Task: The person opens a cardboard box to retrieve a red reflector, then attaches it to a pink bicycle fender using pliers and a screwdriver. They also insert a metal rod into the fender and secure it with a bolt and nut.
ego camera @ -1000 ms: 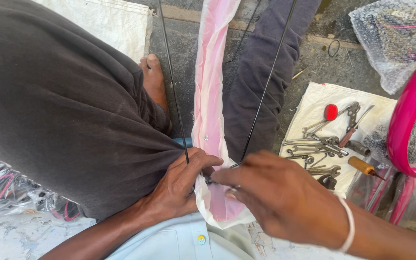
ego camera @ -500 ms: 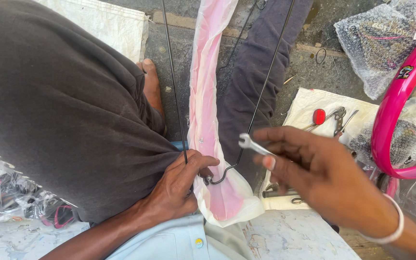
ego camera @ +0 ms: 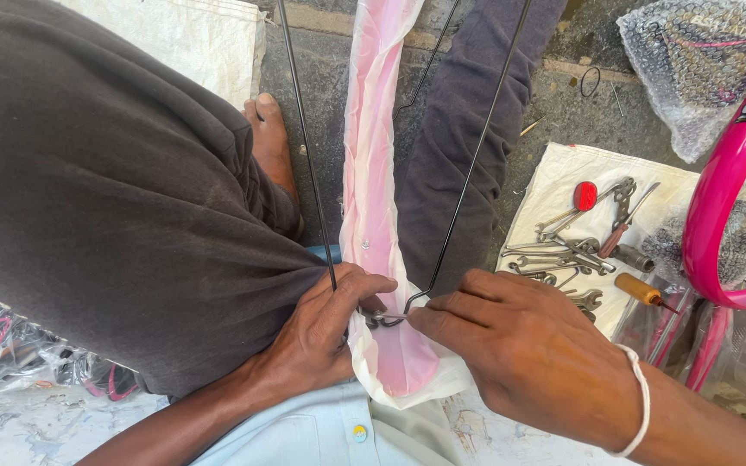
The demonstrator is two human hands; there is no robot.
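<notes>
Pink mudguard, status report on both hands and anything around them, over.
Left hand gripping the plastic-wrapped pink mudguard at its lower end. Right hand pinching a small metal piece at the thin black stay. Spanners lie right, clear of both hands.

Counts near the hands
Two hands, left [ego camera: 317, 341] and right [ego camera: 520, 354]; two wire stays [ego camera: 308, 155] [ego camera: 477, 147]; one pink fender [ego camera: 373, 198]; one pink frame [ego camera: 723, 198] right of the right hand; one bare foot [ego camera: 269, 142].

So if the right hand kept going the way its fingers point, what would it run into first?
Probably the small metal fitting on the pink plastic-wrapped fender, at the right hand's fingertips; just beyond it, the left hand's fingers. Depth is unclear.
</notes>
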